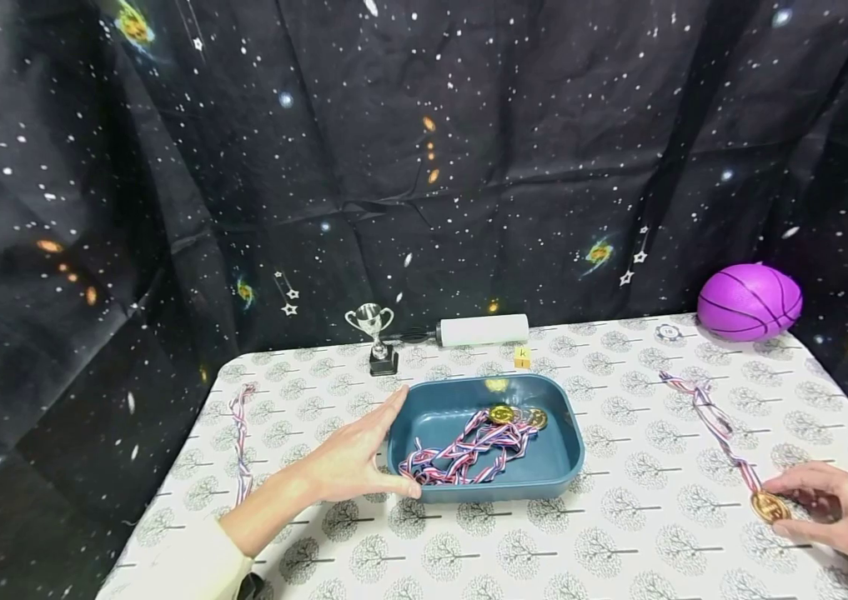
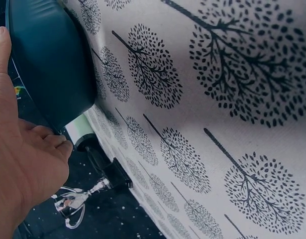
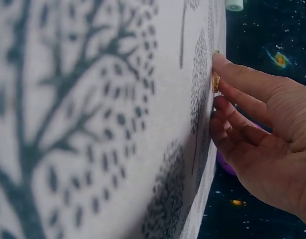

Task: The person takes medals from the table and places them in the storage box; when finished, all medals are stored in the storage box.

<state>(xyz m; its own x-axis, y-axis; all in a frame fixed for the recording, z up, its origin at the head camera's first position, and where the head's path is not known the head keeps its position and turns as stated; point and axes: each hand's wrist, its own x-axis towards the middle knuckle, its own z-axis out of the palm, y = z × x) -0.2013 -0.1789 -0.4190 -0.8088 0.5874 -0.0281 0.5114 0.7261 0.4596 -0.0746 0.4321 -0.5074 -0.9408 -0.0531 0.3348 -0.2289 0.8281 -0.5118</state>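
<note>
Blue bin (image 1: 499, 492) is sitting mid-table, holding two gold medals (image 1: 502, 414) and tangled striped ribbons (image 1: 461, 454). Left hand (image 1: 348, 458) is bracing its left end, fingers spread wide from the thumb. Right hand (image 1: 847, 512) is pinching a loose medal (image 1: 770, 506) by its edges, thumb and forefinger either side; that medal is lying at the right, well apart from the bin, its own ribbon (image 1: 716, 425) trailing away twisted.

Risks, my judgement: fingertips could be slipping off the thin medal, since it is lying nearly flat and offering little edge. Loose ribbon could be snagging on the bin rim or the tangle, being long and twisted. Bin could be sliding or tilting if the left hand is pressing hard on one end only. The left forearm is passing close to another ribbon (image 1: 240, 437), so the sleeve could be dragging it.

White tablecloth (image 1: 596, 500) is showing dark tree prints. Along the back: a silver trophy (image 1: 373, 329), a white cylinder (image 1: 484, 330), a yellow letter block (image 1: 522, 358), a round chip (image 1: 669, 332), a purple ball (image 1: 750, 302). Black star-print cloth (image 1: 529, 167) is hanging creased behind.
</note>
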